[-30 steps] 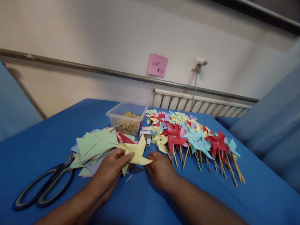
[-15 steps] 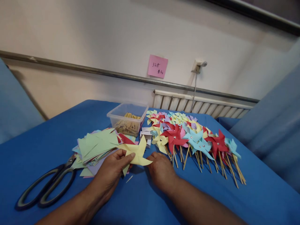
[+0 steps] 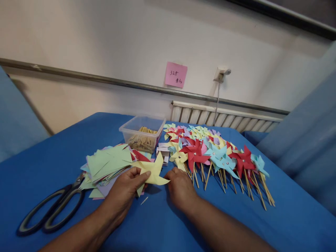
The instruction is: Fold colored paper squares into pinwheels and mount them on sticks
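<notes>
My left hand (image 3: 125, 190) pinches a folded yellow paper pinwheel head (image 3: 154, 170) at its middle, a little above the blue tabletop (image 3: 52, 154). Just right of it, my right hand (image 3: 180, 188) rests knuckles-up on the table with its fingers curled toward the pinwheel's tip; whether it holds anything I cannot tell. A small pale sliver (image 3: 144, 200) lies on the cloth between the hands. Rows of finished pinwheels on wooden sticks (image 3: 217, 155) spread out to the right.
A stack of cut coloured paper squares (image 3: 109, 162) lies to the left, with large black scissors (image 3: 49, 209) in front of it. A clear plastic tub of wooden sticks (image 3: 143, 134) stands behind, small white boxes (image 3: 163, 151) beside it. A pink note (image 3: 175, 74) hangs on the wall.
Almost nothing has moved: my right hand has crept slightly toward the pinwheel's tip, and the left still holds the yellow pinwheel in the same place.
</notes>
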The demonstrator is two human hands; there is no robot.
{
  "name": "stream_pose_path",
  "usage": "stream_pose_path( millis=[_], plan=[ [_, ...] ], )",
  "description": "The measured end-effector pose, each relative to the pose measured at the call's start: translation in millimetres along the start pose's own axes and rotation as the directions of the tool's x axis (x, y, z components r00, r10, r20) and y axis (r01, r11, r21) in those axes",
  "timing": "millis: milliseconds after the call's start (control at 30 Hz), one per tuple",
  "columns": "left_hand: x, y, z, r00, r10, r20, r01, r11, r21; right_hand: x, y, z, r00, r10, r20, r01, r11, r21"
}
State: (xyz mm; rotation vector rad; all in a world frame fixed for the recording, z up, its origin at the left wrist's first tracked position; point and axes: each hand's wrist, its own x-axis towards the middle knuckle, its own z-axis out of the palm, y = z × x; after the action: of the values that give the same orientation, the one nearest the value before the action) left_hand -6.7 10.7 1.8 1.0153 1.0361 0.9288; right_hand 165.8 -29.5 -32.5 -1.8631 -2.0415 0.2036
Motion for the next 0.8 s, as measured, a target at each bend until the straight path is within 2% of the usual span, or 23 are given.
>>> stream_pose_path(
  millis=[67, 267, 500, 800],
  plan=[
    [0.1, 0.5, 0.1, 1.0, 0.004, 0.0, -0.004, 1.0, 0.004, 0.2, -0.4, -2.2, 0.999, 0.028, 0.018, -0.029, 0.997, 0.069],
    [1.2, 0.4, 0.6, 1.0, 0.011, 0.001, -0.011, 1.0, 0.018, -1.3, -4.7, -1.7, 0.996, -0.046, 0.081, 0.026, 0.972, 0.235],
    [0.6, 1.4, 1.4, 0.999, 0.027, -0.024, -0.026, 0.999, 0.045, -0.2, 1.9, 5.6, 0.998, -0.066, 0.021, 0.057, 0.959, 0.278],
    [-0.4, 1.6, 1.1, 1.0, 0.003, 0.008, -0.003, 1.0, 0.026, 1.2, 6.8, 10.3, 0.995, -0.095, -0.025, 0.098, 0.964, 0.248]
  ],
)
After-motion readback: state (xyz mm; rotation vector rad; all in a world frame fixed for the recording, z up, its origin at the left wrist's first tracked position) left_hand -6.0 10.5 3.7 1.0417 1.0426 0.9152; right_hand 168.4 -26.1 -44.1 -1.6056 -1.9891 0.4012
